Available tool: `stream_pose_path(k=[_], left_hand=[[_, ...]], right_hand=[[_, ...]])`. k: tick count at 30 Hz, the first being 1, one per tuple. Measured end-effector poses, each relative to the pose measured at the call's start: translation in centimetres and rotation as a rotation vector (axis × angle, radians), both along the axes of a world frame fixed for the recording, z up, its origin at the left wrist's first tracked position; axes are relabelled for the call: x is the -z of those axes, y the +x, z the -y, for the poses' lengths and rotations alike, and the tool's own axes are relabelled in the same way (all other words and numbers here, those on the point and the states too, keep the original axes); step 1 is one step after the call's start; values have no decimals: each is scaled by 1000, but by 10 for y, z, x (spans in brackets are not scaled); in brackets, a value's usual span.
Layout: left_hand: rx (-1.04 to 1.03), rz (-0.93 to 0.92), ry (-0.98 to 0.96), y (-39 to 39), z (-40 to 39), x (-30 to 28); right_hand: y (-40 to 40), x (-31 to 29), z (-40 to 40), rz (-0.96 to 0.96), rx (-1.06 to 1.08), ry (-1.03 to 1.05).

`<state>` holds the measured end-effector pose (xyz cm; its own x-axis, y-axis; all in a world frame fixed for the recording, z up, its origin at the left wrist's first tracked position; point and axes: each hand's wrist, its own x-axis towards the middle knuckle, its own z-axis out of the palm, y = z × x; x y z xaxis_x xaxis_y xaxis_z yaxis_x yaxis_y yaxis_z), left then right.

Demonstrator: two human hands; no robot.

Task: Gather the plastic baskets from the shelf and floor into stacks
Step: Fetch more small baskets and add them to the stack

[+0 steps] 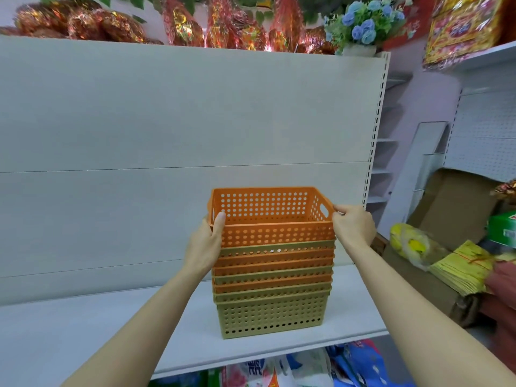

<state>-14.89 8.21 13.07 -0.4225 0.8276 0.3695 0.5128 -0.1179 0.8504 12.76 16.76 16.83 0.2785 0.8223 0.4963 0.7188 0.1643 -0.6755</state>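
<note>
A stack of several nested perforated plastic baskets (pixel 272 277), orange and olive-tan, stands on the white shelf (pixel 83 331) near its right end. The top orange basket (pixel 272 219) sits highest in the stack. My left hand (pixel 206 244) grips the left rim of that top basket, thumb over the edge. My right hand (pixel 353 224) pinches its right rim beside the handle slot. The bottom olive basket (pixel 272 319) rests on the shelf board.
A bare white back panel (pixel 167 121) rises behind the shelf. Foil-wrapped goods and blue artificial flowers (pixel 363 23) sit on top. To the right lie cardboard boxes (pixel 452 213), yellow paper bundles (pixel 463 269) and a yellow bag. Packaged goods fill the level below.
</note>
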Motion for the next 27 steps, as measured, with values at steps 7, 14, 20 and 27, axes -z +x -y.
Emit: stream_pose_path(k=[7,14,20,27], left_hand=[[-66,-3,6,3,-1,6],[-238,-117,-13,11,-3,-4],[-176,-238,-125,8,-4,17],[-69,-112,-96,4,10,21]], right_hand=[[-3,14,-3,-61,-138,38],[-10,-11,-11,-2,-39,91],[-9,36,-20,32,-64,-51],[-5,49,-19,35,-107,-7]])
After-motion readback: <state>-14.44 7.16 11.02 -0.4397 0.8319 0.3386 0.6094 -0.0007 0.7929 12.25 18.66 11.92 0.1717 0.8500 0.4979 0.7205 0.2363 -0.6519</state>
